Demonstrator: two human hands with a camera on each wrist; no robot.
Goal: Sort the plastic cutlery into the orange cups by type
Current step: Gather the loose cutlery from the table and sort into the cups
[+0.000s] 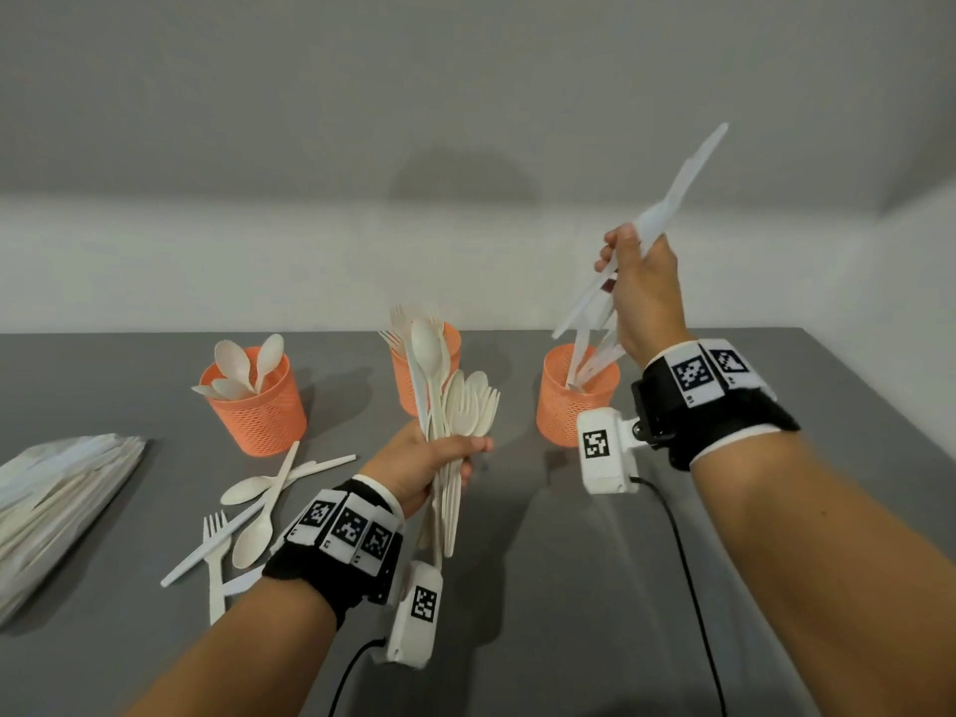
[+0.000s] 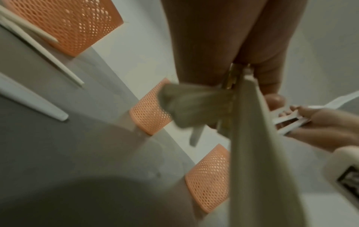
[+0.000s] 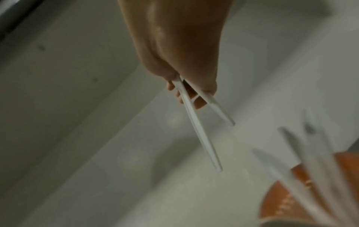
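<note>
Three orange mesh cups stand in a row on the grey table: the left cup (image 1: pixel 256 401) holds spoons, the middle cup (image 1: pixel 401 375) forks, the right cup (image 1: pixel 561 401) knives. My left hand (image 1: pixel 429 465) grips an upright bundle of mixed spoons and forks (image 1: pixel 447 406) in front of the middle cup. My right hand (image 1: pixel 639 282) is raised above the right cup and holds white plastic knives (image 1: pixel 683 183), handles pointing down toward that cup. In the right wrist view two knife handles (image 3: pixel 196 122) stick out below my fingers.
Loose spoons, a fork and knives (image 1: pixel 248 509) lie on the table in front of the left cup. A plastic bag with more cutlery (image 1: pixel 57 499) lies at the left edge. A grey wall rises behind the table.
</note>
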